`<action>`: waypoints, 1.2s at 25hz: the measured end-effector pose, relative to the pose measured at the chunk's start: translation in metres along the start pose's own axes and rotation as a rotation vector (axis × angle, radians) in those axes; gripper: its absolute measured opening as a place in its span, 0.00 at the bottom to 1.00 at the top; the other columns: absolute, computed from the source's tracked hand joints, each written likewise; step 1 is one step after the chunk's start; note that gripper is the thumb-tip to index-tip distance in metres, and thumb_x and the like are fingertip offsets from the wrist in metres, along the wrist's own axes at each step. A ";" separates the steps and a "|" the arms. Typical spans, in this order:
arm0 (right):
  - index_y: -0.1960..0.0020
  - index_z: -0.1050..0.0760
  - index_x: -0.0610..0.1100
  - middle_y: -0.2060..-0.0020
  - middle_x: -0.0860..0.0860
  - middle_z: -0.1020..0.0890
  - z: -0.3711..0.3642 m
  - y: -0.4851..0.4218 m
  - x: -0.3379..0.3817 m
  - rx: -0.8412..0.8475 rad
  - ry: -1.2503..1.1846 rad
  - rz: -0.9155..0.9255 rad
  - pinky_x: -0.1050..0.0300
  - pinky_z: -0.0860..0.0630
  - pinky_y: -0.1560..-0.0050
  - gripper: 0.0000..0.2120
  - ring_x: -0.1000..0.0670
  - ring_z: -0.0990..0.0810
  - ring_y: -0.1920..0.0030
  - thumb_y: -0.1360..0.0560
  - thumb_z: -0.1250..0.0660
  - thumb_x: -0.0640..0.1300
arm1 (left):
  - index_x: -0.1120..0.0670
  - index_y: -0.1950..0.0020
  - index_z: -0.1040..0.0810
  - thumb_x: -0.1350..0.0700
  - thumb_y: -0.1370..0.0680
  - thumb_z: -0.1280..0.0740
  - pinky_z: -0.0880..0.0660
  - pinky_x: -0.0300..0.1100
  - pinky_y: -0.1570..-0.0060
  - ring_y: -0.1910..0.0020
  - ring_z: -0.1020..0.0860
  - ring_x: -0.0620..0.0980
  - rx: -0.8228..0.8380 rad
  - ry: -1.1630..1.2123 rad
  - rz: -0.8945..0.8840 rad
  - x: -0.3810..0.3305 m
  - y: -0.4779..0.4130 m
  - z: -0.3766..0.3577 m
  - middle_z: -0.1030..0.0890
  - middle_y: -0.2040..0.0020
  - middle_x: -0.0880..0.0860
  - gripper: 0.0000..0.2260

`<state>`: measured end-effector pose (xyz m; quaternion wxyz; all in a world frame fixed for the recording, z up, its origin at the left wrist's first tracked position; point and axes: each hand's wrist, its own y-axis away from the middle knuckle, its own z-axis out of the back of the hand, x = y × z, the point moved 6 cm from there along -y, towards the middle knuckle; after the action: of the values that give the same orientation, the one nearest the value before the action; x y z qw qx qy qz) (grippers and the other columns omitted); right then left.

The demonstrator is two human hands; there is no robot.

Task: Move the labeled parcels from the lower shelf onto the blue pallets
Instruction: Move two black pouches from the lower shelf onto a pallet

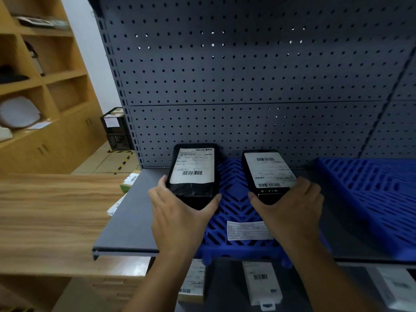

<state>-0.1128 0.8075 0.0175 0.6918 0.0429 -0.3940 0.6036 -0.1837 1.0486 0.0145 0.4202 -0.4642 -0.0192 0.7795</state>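
Note:
My left hand (180, 212) grips the near end of a black parcel (195, 192) with a white barcode label, held over the left edge of a blue pallet (236, 206). My right hand (290, 206) grips a second black labeled parcel (252, 176), tilted over the same pallet's right side. A white label sheet (247, 230) lies flat on the pallet near its front. On the lower shelf below, more labeled parcels show: a yellowish one (193, 282), a white one (262, 282) and another at the right (396, 287).
A second blue pallet (369, 188) lies on the grey shelf (135, 212) to the right. A grey pegboard (247, 75) backs the shelf. A wooden counter (49, 221) and wooden cabinets (45, 86) stand at the left, a black crate (116, 131) on the floor behind.

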 end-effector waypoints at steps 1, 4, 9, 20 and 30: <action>0.31 0.38 0.36 0.38 0.40 0.32 -0.001 0.000 0.000 -0.001 0.007 0.004 0.44 0.31 0.35 0.53 0.40 0.33 0.38 0.40 0.23 0.69 | 0.52 0.24 0.41 0.23 0.43 0.27 0.24 0.48 0.52 0.39 0.25 0.51 0.008 -0.017 -0.001 0.000 0.000 0.000 0.32 0.38 0.49 0.57; 0.32 0.37 0.36 0.38 0.40 0.32 -0.004 -0.001 -0.002 0.010 0.033 0.010 0.45 0.32 0.36 0.52 0.40 0.32 0.39 0.40 0.24 0.69 | 0.54 0.24 0.40 0.23 0.43 0.27 0.23 0.50 0.49 0.39 0.26 0.52 0.023 -0.041 -0.004 0.000 -0.001 -0.002 0.33 0.38 0.50 0.58; 0.32 0.38 0.36 0.38 0.40 0.32 -0.007 -0.004 -0.003 0.022 0.055 0.014 0.45 0.32 0.35 0.52 0.40 0.33 0.38 0.40 0.24 0.70 | 0.55 0.25 0.39 0.24 0.42 0.26 0.22 0.50 0.49 0.40 0.26 0.52 0.031 -0.052 -0.017 -0.002 -0.001 -0.002 0.33 0.39 0.51 0.56; 0.33 0.38 0.37 0.38 0.40 0.32 -0.009 -0.005 -0.004 0.032 0.056 0.009 0.43 0.31 0.36 0.51 0.39 0.32 0.38 0.41 0.24 0.70 | 0.53 0.24 0.39 0.23 0.41 0.27 0.25 0.46 0.53 0.41 0.26 0.51 0.050 -0.044 -0.046 -0.005 0.004 -0.004 0.34 0.40 0.49 0.55; 0.33 0.38 0.38 0.39 0.40 0.31 -0.010 -0.008 -0.006 0.034 0.088 0.024 0.42 0.31 0.37 0.52 0.39 0.31 0.39 0.41 0.25 0.71 | 0.54 0.24 0.40 0.22 0.40 0.29 0.24 0.48 0.49 0.39 0.26 0.52 0.064 -0.063 -0.080 -0.011 0.006 -0.006 0.33 0.38 0.50 0.55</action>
<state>-0.1008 0.8062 0.0106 0.7005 0.0233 -0.3533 0.6196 -0.1807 1.0358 0.0164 0.4650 -0.4245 -0.0262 0.7765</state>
